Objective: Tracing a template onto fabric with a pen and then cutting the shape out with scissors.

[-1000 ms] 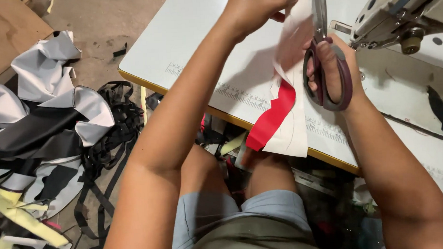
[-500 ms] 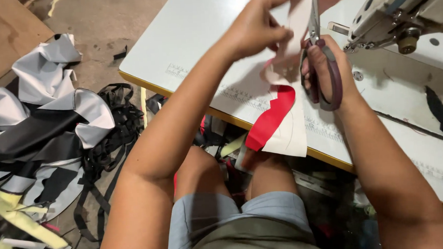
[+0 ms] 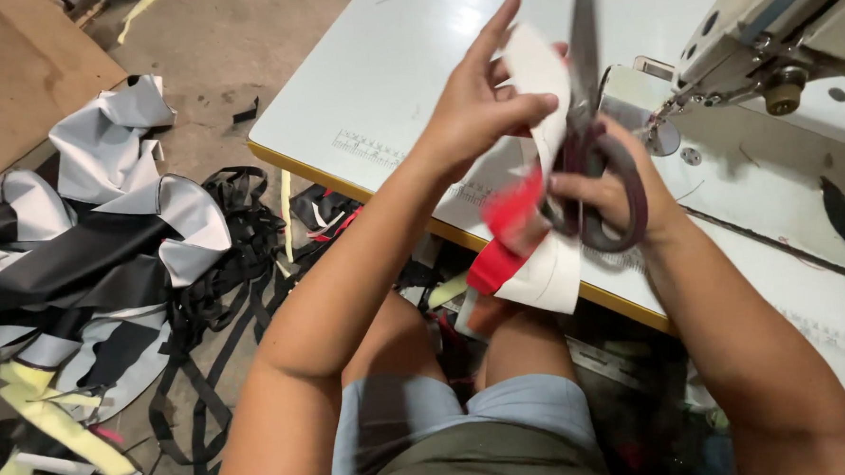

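Sewing machine (image 3: 775, 51) beside scissors (image 3: 590, 154) — scraps (image 3: 100, 242) below.

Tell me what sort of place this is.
Most likely a small sewing or garment workshop. A white industrial sewing machine sits on a white worktable, the right hand grips dark-handled scissors at a red and white fabric strip, and black, white and yellow fabric offcuts litter the floor.

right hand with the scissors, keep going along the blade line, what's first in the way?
The right hand holds the scissors with blades pointing up and away. First in line is likely the white strip pinched in the left hand, right beside the blades. Beyond that, the white table; depth unclear.
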